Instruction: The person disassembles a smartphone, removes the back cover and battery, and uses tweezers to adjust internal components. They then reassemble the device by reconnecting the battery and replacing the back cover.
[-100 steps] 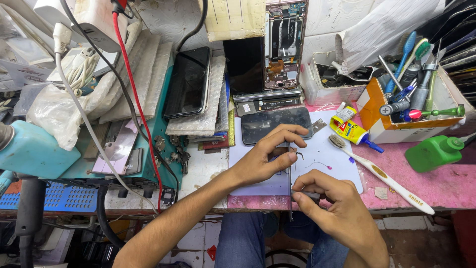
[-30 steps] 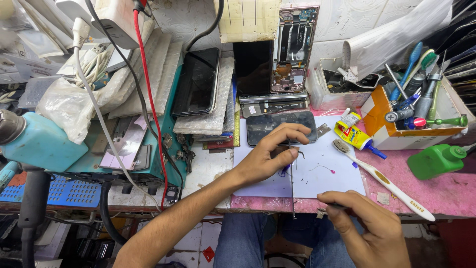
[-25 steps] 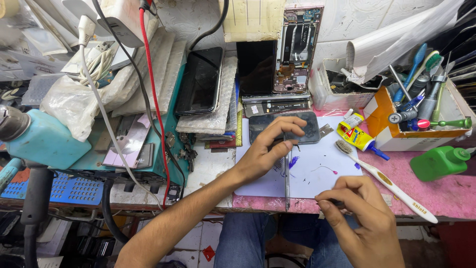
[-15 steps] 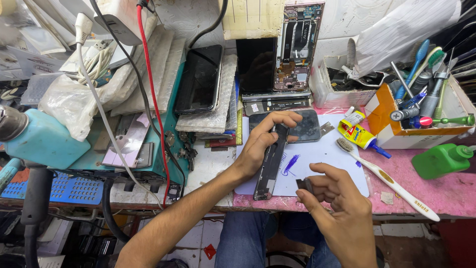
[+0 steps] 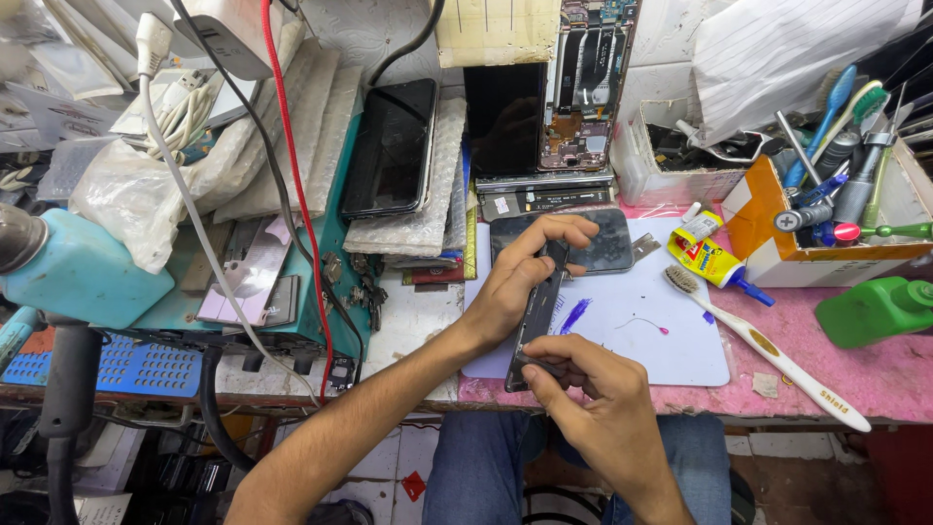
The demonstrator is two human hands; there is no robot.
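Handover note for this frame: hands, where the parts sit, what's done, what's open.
Left hand: grips the upper part of the dark phone frame, tilted on edge over the white mat.
Right hand: pinches the frame's lower end at the bench edge.
A second dark phone panel lies flat behind it. Glue tube and toothbrush lie on the right, untouched.
Done: frame is up off the mat, held at both ends.
Left: frame not set down; what the right fingers work on is hidden.

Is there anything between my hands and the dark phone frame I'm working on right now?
Nothing visible. The left hand already grips the upper part of the phone frame, and the right hand pinches its near end over the white mat. The toothbrush and glue tube lie off to the right.
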